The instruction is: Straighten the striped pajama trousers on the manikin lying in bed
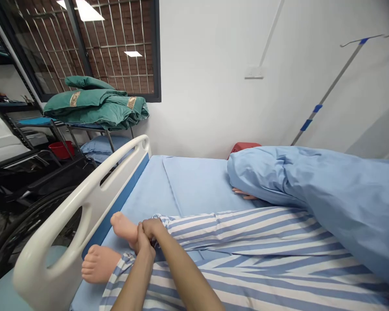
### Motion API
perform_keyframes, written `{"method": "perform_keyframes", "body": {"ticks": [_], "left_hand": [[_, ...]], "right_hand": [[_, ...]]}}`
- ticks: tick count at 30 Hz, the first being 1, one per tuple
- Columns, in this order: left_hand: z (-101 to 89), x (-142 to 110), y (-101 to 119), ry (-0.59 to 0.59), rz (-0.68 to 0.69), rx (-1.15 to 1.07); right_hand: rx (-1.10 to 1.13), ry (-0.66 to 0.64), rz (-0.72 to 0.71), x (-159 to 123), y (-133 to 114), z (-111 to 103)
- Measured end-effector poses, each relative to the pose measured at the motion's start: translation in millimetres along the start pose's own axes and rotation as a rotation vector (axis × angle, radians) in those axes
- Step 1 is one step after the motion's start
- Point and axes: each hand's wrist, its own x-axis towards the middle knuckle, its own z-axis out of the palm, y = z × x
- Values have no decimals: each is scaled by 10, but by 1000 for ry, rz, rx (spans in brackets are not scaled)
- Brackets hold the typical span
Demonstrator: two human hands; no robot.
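A patient manikin in blue-and-white striped trousers (253, 224) lies on the bed, its bare feet toward the footboard. My left hand (143, 240) is closed round the ankle of the far foot (123, 226), just below the trouser cuff. Against it, my right hand (152, 227) grips the same ankle from the cuff side; its fingertips are partly hidden. The near foot (100, 263) rests on the sheet with its toes up, touched by neither hand. A blue quilt (314, 185) is folded back over the upper legs, and some manikin fingers (244, 193) show beneath its edge.
A white footboard (94, 185) rises close beyond the feet. Left of it stands a wheelchair (29, 216). Green folded bedding (97, 103) lies on a chair under the window, near a red bucket (61, 149). An IV pole (330, 88) leans by the wall at right.
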Motion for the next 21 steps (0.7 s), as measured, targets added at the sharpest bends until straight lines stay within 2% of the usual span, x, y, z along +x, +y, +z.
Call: {"method": "perform_keyframes", "body": {"ticks": [3, 6, 8, 12, 19, 21], "left_hand": [[95, 33, -50, 18, 7, 110], [109, 39, -59, 14, -27, 79], [68, 26, -39, -20, -62, 12], [-57, -23, 8, -66, -83, -74], [-264, -81, 52, -70, -30, -220], [-321, -88, 61, -71, 1, -253]], "right_hand": [[56, -218, -94, 102, 46, -32], [102, -299, -123, 102, 68, -47], [83, -212, -109, 48, 70, -36], [38, 109, -81, -173, 36, 7], [33, 407, 73, -623, -180, 184], [33, 455, 109, -703, -220, 251]]}}
